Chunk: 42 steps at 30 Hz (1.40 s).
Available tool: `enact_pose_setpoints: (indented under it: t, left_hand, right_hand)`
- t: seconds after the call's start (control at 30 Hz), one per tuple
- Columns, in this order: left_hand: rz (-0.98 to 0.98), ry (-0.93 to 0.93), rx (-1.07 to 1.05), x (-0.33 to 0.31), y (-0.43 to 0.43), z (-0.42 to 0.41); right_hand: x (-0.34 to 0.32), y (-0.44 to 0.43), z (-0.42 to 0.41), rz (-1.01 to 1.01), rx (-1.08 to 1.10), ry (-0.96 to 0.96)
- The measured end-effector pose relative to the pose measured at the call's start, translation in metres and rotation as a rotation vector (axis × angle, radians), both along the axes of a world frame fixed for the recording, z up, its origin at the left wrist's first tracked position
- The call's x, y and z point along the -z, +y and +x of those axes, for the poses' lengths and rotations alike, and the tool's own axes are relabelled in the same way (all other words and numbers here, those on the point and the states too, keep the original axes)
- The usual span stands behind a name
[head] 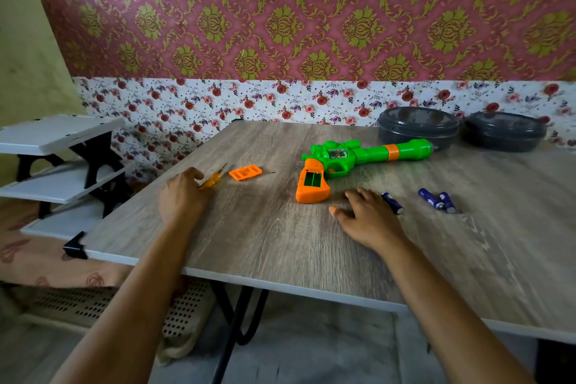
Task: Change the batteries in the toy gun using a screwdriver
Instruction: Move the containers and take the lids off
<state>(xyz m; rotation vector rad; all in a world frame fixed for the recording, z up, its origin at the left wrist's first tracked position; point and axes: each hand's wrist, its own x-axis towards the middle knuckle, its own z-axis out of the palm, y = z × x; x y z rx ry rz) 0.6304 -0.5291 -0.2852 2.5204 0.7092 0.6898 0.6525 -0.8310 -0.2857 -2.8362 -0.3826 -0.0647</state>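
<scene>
Head view. The toy gun [358,157] lies on its side at the middle of the counter [280,243], barrel toward the right. Its orange handle faces the person, and the battery compartment [312,179] there is uncovered and looks empty.

The left grip [184,196], a bare hand, has its fingers curled over the butt of the screwdriver [214,179], whose tip points away toward the wall. The right grip [369,218] lies flat and spread on the counter, pinching nothing, with the nearest battery [392,203] just beside its outer fingers.

The step in hand appears to be loading cells. To do it well, the right grip should take one battery at a time, match its polarity to the compartment marks and seat it fully before the next. The pictures do not show whether these cells are fresh or spent, so that needs checking first. The small screw could easily roll off and get lost.

Counted:
- Three batteries, with a pair of batteries [438,200] lying well to the right.
- One toy gun.
- One screwdriver.
- One orange battery cover [245,173] lying loose.
- One tiny screw [273,171] just beside the cover.
- Two dark lidded containers [417,128] at the back.
</scene>
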Motion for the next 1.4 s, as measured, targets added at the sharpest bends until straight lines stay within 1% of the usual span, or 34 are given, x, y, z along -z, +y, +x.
enact_pose_setpoints:
  t: [1.1, 1.4]
  left_hand:
    - [-0.02, 0.023, 0.037, -0.001, -0.003, -0.004]
    - [0.052, 0.002, 0.09, -0.007, -0.015, -0.012]
  right_hand:
    - [0.0, 0.0, -0.004, 0.019, 0.004, -0.023]
    - [-0.006, 0.0, -0.01, 0.026, -0.013, -0.034]
